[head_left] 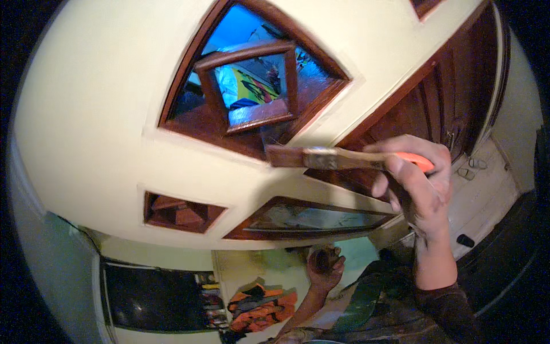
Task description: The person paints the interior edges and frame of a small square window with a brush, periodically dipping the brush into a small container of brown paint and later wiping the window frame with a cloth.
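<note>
My right hand is closed around the handle of a paintbrush, which has an orange end, a metal band and dark brown bristles. The brush is raised sideways, its bristles close to the lower corner of a brown wooden window frame; whether they touch cannot be told. Lower down, my left hand grips a small round cup with a dark inside. A tilted inner wooden frame sits within the window opening, with blue light and colourful cloth showing through it.
The cream wall also holds a small brown-framed opening and a long framed pane. A brown panelled door stands at right, near slippers on the floor. Orange clothing lies below, beside a dark screen-like panel.
</note>
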A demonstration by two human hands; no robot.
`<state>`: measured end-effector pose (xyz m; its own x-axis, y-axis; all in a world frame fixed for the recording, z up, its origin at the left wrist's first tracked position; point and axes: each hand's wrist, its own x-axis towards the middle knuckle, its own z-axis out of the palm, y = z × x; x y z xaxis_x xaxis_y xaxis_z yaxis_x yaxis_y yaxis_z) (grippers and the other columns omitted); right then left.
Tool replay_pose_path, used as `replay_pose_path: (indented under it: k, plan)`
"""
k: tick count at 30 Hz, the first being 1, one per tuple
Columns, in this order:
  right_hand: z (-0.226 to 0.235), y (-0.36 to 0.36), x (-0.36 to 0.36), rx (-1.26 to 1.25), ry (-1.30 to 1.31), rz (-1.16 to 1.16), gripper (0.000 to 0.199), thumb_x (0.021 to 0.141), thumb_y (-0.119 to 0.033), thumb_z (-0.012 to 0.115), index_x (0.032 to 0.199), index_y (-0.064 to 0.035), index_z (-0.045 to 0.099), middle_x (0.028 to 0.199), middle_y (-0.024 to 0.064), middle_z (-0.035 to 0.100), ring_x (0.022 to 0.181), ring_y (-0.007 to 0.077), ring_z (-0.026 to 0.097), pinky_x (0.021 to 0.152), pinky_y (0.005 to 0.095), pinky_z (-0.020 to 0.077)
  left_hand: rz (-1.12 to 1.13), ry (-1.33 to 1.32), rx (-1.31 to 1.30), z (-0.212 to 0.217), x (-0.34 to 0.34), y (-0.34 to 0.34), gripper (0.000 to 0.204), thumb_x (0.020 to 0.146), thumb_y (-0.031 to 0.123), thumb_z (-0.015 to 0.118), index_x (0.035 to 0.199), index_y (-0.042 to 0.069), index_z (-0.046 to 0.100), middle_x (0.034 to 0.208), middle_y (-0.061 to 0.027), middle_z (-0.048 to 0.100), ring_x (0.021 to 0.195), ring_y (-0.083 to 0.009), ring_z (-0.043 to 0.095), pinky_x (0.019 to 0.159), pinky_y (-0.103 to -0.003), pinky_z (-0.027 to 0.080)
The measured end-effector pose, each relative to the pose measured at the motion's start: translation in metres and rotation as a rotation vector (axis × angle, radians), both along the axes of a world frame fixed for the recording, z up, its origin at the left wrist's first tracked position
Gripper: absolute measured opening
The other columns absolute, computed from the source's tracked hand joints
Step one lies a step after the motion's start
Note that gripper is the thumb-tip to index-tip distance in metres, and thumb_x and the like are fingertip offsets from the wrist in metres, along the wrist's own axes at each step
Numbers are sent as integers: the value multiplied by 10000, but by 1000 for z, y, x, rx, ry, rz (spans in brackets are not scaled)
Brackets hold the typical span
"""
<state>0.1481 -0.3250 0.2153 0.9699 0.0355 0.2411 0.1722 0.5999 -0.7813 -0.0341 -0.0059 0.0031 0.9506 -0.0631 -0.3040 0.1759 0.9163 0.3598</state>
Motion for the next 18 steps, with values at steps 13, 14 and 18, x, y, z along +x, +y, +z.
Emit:
replay_pose_path:
  k: [13,14,18]
  plan:
    - [25,8,-102,-671,-17,-370,154,760,-175,781,796,-28,750,647,42,680,562,125,613,559,253,467,-265,-84,-93,56,69,-76,581,1023,605,429,1150,96,681,1064,-110,726,865,-280,675,648,-357,519]
    - [28,8,-108,-784,-26,-419,146,741,-184,800,771,-51,748,619,30,666,537,127,603,545,257,458,-266,-58,-64,59,74,-82,582,1026,604,422,1142,98,684,1060,-103,727,838,-270,676,639,-355,516]
    - [27,30,-118,-888,-155,-465,107,724,-109,823,731,-51,732,605,28,653,523,109,602,521,263,456,-268,72,41,76,79,-94,576,1038,598,399,1116,107,689,1013,-78,732,760,-236,676,609,-354,510]
